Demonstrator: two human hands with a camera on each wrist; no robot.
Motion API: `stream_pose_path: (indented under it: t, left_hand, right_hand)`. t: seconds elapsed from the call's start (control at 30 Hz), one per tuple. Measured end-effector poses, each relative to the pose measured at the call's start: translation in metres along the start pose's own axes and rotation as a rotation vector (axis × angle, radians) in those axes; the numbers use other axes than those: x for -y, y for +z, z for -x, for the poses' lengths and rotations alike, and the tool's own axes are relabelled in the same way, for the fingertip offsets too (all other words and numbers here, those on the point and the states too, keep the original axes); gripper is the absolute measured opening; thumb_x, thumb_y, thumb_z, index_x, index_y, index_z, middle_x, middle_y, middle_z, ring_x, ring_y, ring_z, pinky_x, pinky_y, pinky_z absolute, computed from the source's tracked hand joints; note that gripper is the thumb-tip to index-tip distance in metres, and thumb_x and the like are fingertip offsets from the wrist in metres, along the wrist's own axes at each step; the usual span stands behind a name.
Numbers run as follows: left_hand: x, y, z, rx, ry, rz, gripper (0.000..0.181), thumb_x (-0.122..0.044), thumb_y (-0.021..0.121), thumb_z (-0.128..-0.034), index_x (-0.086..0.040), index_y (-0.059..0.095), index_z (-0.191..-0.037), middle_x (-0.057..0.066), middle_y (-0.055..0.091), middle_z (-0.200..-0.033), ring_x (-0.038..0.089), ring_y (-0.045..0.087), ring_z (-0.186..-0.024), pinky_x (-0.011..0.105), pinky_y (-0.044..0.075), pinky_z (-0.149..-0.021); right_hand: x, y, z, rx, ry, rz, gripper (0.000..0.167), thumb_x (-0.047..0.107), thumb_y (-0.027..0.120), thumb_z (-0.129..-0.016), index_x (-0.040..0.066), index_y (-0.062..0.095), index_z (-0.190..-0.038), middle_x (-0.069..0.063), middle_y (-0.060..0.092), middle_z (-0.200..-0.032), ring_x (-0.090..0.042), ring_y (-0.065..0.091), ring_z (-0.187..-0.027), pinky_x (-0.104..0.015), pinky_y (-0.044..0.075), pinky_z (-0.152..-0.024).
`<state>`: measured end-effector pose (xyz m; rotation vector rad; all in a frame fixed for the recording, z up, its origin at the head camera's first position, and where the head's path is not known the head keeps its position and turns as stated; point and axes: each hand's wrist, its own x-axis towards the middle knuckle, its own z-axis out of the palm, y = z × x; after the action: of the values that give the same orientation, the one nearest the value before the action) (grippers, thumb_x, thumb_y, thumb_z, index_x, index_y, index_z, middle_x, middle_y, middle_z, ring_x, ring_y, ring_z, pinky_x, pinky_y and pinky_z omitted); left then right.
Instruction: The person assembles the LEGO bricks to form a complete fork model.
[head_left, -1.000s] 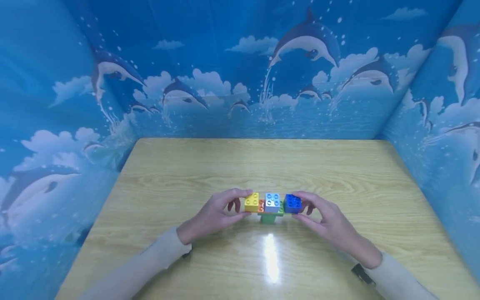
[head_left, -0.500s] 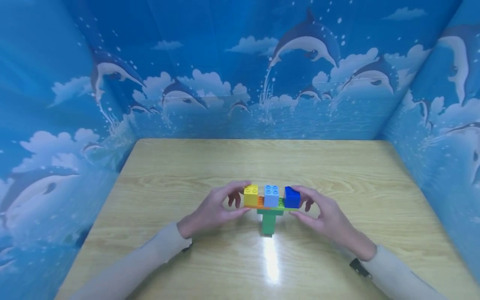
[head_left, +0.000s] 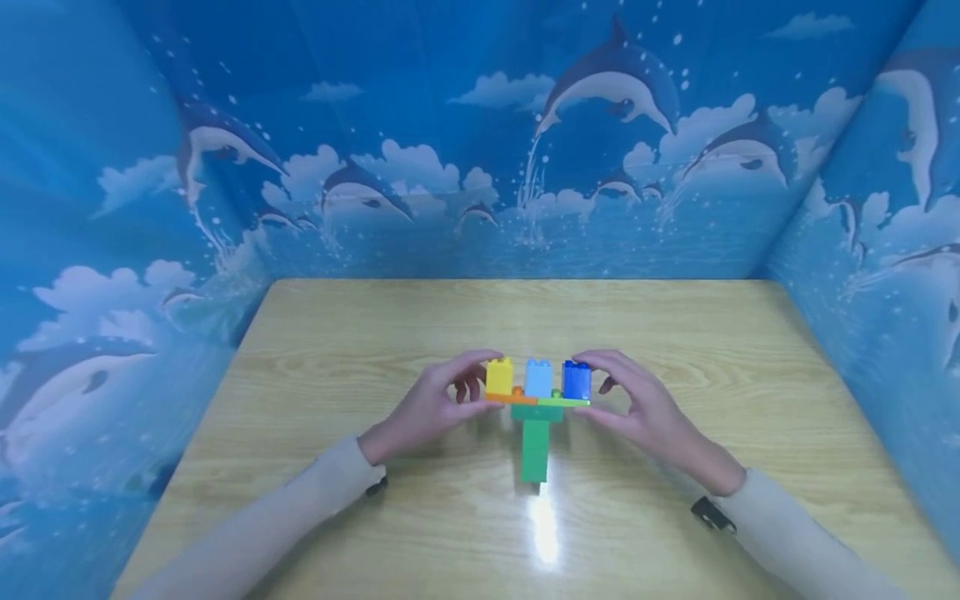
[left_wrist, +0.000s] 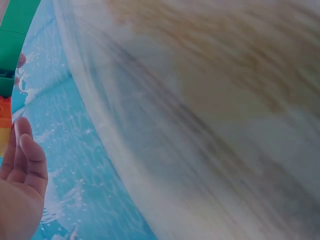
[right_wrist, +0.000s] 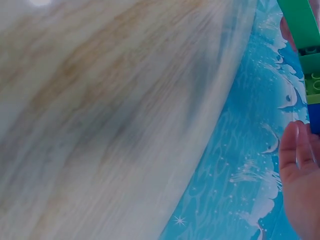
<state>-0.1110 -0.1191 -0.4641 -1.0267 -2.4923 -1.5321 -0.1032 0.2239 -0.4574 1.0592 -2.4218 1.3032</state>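
Between both hands is a T-shaped toy brick model. Its stem is a stack of green bricks (head_left: 535,450), topped by an orange plate (head_left: 510,399) and a lime green plate (head_left: 558,402). On top stand a yellow brick (head_left: 498,377), a light blue brick (head_left: 537,380) and a dark blue brick (head_left: 577,382). My left hand (head_left: 438,400) pinches the yellow end between thumb and fingers. At the dark blue end, my right hand (head_left: 656,412) grips likewise. Each wrist view catches only part of the model, at its edge, with the green bricks (left_wrist: 11,45) on the left one.
A wood-grain table (head_left: 360,333) lies under the hands, with a bright light reflection in front of the model. Blue curtains (head_left: 420,208) printed with dolphins enclose the back and both sides.
The model has tipped so its front faces the head camera, and more of the green stem shows. Both hands have shifted slightly up in the head view, still holding its ends.
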Motion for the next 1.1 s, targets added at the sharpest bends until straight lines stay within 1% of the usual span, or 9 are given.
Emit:
stream_pose_path:
  t: [0.1, 0.2, 0.3, 0.37, 0.43, 0.53, 0.7, 0.83, 1.1]
  left_hand:
    - [0.005, -0.001, -0.002, -0.007, -0.027, 0.010, 0.066, -0.006, 0.093, -0.0877, -0.011, 0.066, -0.148, -0.001, 0.070, -0.125, 0.025, 0.069, -0.094, 0.033, 0.061, -0.071]
    - [0.009, -0.001, -0.003, 0.003, -0.044, 0.020, 0.064, -0.007, 0.093, -0.0879, -0.011, 0.067, -0.146, 0.001, 0.062, -0.139, 0.035, 0.067, -0.108, 0.039, 0.064, -0.076]
    - [0.012, -0.002, -0.004, 0.031, -0.066, 0.023, 0.061, -0.007, 0.093, -0.0890, -0.009, 0.067, -0.144, 0.002, 0.061, -0.142, 0.038, 0.065, -0.113, 0.045, 0.064, -0.081]
    - [0.013, -0.003, -0.004, 0.051, -0.101, 0.021, 0.059, -0.009, 0.092, -0.0903, -0.010, 0.067, -0.144, 0.001, 0.064, -0.138, 0.037, 0.066, -0.111, 0.044, 0.064, -0.083]
    - [0.015, -0.003, -0.004, 0.067, -0.161, 0.027, 0.058, -0.011, 0.092, -0.0909, -0.011, 0.067, -0.144, 0.001, 0.067, -0.132, 0.035, 0.067, -0.108, 0.041, 0.064, -0.083]
    - [0.017, -0.002, -0.006, 0.094, -0.286, 0.038, 0.055, -0.016, 0.092, -0.0916, -0.013, 0.068, -0.142, -0.001, 0.069, -0.124, 0.028, 0.069, -0.106, 0.036, 0.063, -0.084]
    - [0.021, 0.004, -0.013, 0.173, -0.445, 0.010, 0.053, -0.026, 0.094, -0.0899, -0.012, 0.069, -0.135, -0.004, 0.070, -0.115, 0.019, 0.066, -0.099, 0.033, 0.060, -0.082]
    - [0.023, 0.005, -0.015, 0.215, -0.483, -0.021, 0.051, -0.025, 0.095, -0.0887, -0.011, 0.068, -0.129, 0.000, 0.068, -0.107, 0.021, 0.063, -0.093, 0.034, 0.058, -0.077]
    - [0.023, 0.002, -0.017, 0.250, -0.488, -0.035, 0.047, -0.020, 0.094, -0.0893, -0.013, 0.066, -0.126, 0.002, 0.066, -0.105, 0.022, 0.061, -0.094, 0.035, 0.056, -0.077]
  right_hand:
    - [-0.005, 0.001, -0.002, 0.021, 0.016, -0.014, 0.073, -0.005, 0.092, -0.083, 0.004, 0.062, -0.149, -0.010, 0.068, -0.141, -0.020, 0.067, -0.117, -0.040, 0.064, -0.078]
    - [-0.009, 0.003, -0.004, 0.055, 0.053, -0.028, 0.068, -0.001, 0.091, -0.088, 0.006, 0.062, -0.149, -0.007, 0.071, -0.137, -0.023, 0.069, -0.112, -0.043, 0.065, -0.079]
    - [-0.012, 0.005, -0.006, 0.096, 0.105, -0.041, 0.063, 0.005, 0.090, -0.091, 0.008, 0.063, -0.148, -0.004, 0.070, -0.137, -0.026, 0.070, -0.110, -0.046, 0.065, -0.081]
    - [-0.014, 0.006, -0.007, 0.125, 0.147, -0.046, 0.061, 0.010, 0.090, -0.092, 0.010, 0.064, -0.147, -0.003, 0.069, -0.137, -0.025, 0.070, -0.110, -0.046, 0.065, -0.083]
    - [-0.016, 0.006, -0.007, 0.155, 0.197, -0.051, 0.060, 0.013, 0.090, -0.092, 0.010, 0.065, -0.146, -0.002, 0.070, -0.135, -0.022, 0.069, -0.110, -0.044, 0.064, -0.084]
    - [-0.020, 0.008, -0.009, 0.215, 0.283, -0.062, 0.059, 0.018, 0.090, -0.093, 0.009, 0.066, -0.145, 0.000, 0.071, -0.125, -0.018, 0.069, -0.106, -0.038, 0.063, -0.085]
    - [-0.026, 0.009, -0.010, 0.313, 0.396, -0.072, 0.061, 0.023, 0.089, -0.094, 0.006, 0.065, -0.147, 0.001, 0.070, -0.104, -0.019, 0.067, -0.090, -0.031, 0.059, -0.076]
    - [-0.028, 0.013, -0.012, 0.349, 0.429, -0.087, 0.061, 0.023, 0.089, -0.094, 0.004, 0.064, -0.147, 0.001, 0.068, -0.101, -0.022, 0.064, -0.087, -0.031, 0.057, -0.073]
    - [-0.029, 0.016, -0.015, 0.371, 0.463, -0.084, 0.063, 0.023, 0.089, -0.094, 0.004, 0.063, -0.148, 0.000, 0.069, -0.102, -0.021, 0.065, -0.088, -0.031, 0.058, -0.073]
